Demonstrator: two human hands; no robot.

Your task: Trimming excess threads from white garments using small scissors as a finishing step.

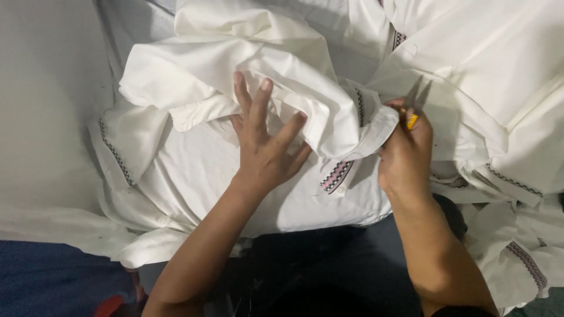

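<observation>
At the left and centre of the frame a white shirt [200,170] lies crumpled. The left hand [264,147] rests flat on it, fingers spread. Right of centre, the right hand [405,155] is closed around a small yellow-handled tool [412,120], beside the shirt's patterned trim [336,175].

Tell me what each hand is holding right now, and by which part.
The right hand is closed around a small yellow-handled tool, gripped by its handle. The left hand holds nothing; it lies spread on the white garment.
</observation>
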